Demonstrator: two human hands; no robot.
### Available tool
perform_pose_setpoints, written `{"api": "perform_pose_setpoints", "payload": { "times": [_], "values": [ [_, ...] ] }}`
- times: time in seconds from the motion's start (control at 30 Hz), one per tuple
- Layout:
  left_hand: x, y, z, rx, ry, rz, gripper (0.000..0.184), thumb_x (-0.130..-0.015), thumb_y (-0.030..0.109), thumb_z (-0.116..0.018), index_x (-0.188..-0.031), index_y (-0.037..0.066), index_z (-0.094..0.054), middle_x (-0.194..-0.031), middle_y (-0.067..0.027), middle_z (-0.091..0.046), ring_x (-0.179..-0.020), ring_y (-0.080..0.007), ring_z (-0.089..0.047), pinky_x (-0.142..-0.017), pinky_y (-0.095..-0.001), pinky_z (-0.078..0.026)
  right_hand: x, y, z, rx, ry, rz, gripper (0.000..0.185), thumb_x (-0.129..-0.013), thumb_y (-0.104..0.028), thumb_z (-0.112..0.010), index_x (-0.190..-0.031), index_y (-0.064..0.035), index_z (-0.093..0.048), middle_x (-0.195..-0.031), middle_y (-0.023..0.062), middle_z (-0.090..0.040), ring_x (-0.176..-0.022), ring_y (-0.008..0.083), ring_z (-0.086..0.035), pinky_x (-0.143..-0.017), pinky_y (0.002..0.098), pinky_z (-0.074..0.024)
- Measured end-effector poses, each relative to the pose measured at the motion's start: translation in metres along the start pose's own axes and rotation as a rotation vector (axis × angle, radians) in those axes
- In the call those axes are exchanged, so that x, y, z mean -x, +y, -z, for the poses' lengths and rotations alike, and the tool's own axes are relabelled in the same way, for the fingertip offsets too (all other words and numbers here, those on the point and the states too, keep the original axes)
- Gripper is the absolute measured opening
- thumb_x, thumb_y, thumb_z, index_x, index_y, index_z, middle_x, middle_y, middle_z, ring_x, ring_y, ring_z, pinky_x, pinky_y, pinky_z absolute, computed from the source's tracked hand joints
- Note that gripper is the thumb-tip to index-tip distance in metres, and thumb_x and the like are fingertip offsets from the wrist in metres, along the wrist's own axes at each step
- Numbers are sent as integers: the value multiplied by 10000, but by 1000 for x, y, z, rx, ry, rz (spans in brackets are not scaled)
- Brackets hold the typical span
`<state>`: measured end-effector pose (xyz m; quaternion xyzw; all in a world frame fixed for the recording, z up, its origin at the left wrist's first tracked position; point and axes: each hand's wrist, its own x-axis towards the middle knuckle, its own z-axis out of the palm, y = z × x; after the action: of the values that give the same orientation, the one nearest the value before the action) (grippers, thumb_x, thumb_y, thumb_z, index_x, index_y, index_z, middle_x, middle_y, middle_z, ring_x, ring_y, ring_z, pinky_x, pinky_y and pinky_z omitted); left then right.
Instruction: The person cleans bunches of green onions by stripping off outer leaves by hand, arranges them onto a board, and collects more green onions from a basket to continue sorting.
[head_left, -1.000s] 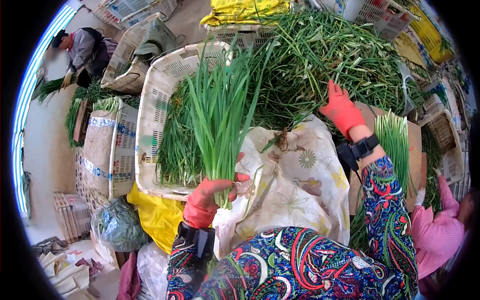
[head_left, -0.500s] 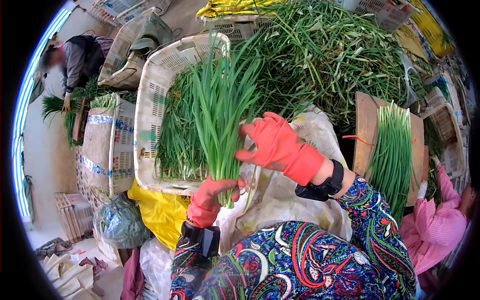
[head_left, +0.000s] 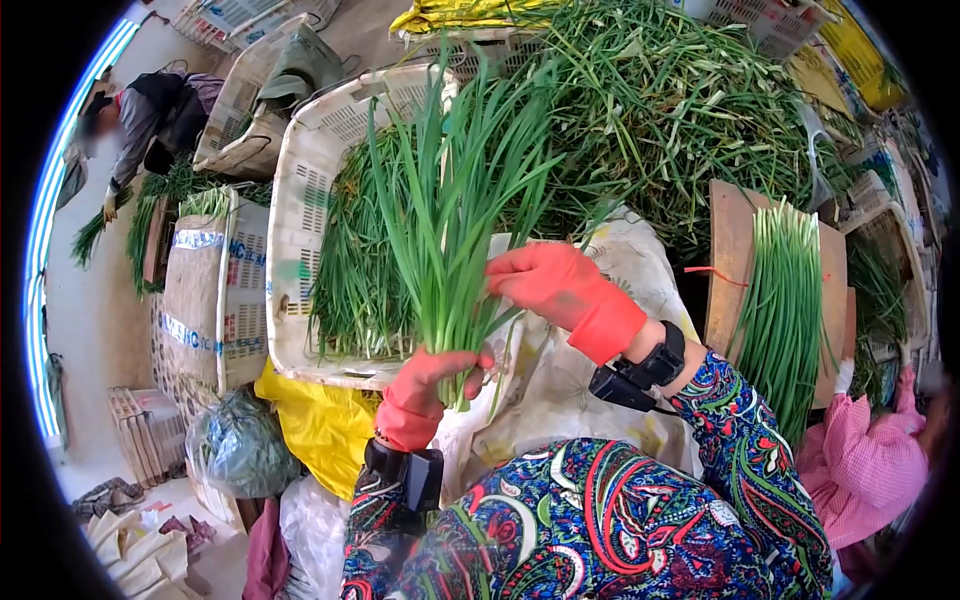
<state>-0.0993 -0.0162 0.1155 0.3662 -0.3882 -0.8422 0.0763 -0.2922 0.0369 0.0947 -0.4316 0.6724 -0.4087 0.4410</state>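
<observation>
My left hand [head_left: 420,395], in a red glove, is wrapped round the lower stems of an upright bunch of green leafy stalks [head_left: 440,240]. The leaves fan out upward over a white crate [head_left: 292,240] that holds more greens. My right hand [head_left: 565,295], also red-gloved, is at the bunch's right side, its fingers pressed together against the leaves; whether a stalk is pinched between them is too small to tell. Beneath both hands lies a pale patterned cloth [head_left: 560,390].
A large heap of loose greens [head_left: 660,120] lies beyond the cloth. At right, trimmed stalks [head_left: 780,310] rest on a brown board [head_left: 725,260]. A co-worker [head_left: 155,110] bends at the upper left; another person's pink sleeve [head_left: 860,460] is at the lower right. A yellow bag [head_left: 320,425] sits below the crate.
My right hand has come from the heap to the bunch, and lately its fingers have closed. The bunch's leaves have spread rightward, while my left hand has kept its grip.
</observation>
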Motion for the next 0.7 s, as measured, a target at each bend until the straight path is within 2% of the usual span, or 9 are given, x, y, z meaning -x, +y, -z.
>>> {"api": "perform_pose_setpoints", "payload": {
  "times": [0.17,0.23,0.27,0.4,0.43,0.47,0.53,0.67,0.7],
  "values": [
    [-8,-2,5,-16,-45,23,535,-732,127,-534,-1230,-32,-421,-792,-45,-536,-553,-104,-388,-532,-228,-331,-12,11,28,590,477,554,198,-764,-278,-568,-854,-138,-675,-729,84,-627,-650,254,-570,-652,309,-467],
    [-8,-3,6,16,-5,17,541,-731,128,-535,-1234,-33,-416,-788,-42,-533,-557,-101,-390,-536,-228,-333,-19,12,53,-313,468,180,192,-807,-185,-529,-923,-107,-660,-688,29,-613,-622,120,-548,-597,236,-440],
    [-6,-4,8,36,25,14,544,-731,129,-535,-1237,-34,-414,-786,-41,-532,-559,-100,-391,-538,-229,-335,-9,2,74,-324,476,137,191,-798,-189,-560,-903,-61,-653,-692,-8,-592,-655,81,-530,-608,209,-431],
    [-10,-1,9,143,-11,-26,607,-748,128,-529,-1301,-26,-332,-788,-16,-506,-579,-95,-396,-559,-228,-341,-2,33,79,-91,279,78,304,-827,-162,-574,-1102,-34,-551,-861,7,-570,-801,74,-532,-713,201,-435],
    [-15,-3,13,224,-62,3,649,-765,126,-527,-1342,-8,-260,-801,-12,-500,-606,-104,-422,-573,-232,-356,14,32,60,-156,101,-39,540,-796,-217,-619,-1268,-54,-413,-1041,62,-556,-840,119,-542,-756,238,-444],
    [-17,-2,11,265,-60,1,653,-772,126,-527,-1348,-1,-246,-803,-12,-502,-614,-109,-433,-581,-238,-366,20,43,41,183,-14,116,732,-771,-265,-648,-1364,-78,-261,-1188,116,-501,-871,166,-543,-768,280,-448],
    [-21,-2,7,338,-58,-1,663,-785,127,-527,-1361,13,-220,-807,-11,-504,-631,-121,-453,-599,-249,-387,35,39,1,44,-213,183,741,-777,-314,-628,-1369,-101,-236,-1209,138,-495,-906,192,-552,-760,316,-448],
    [-26,-3,13,364,-2,-35,518,-731,79,-570,-1223,-4,-433,-901,-76,-588,-689,-181,-573,-650,-312,-483,32,0,-32,27,-520,-251,474,-806,-315,-544,-1171,-17,-495,-1011,124,-587,-868,182,-566,-731,316,-450],
    [-26,-7,25,441,-33,80,580,-742,76,-566,-1282,12,-361,-952,-75,-587,-701,-214,-605,-677,-340,-508,30,10,-34,-18,-382,-119,410,-812,-299,-518,-1108,-16,-524,-929,104,-594,-819,175,-566,-713,309,-451]
  ]
}}
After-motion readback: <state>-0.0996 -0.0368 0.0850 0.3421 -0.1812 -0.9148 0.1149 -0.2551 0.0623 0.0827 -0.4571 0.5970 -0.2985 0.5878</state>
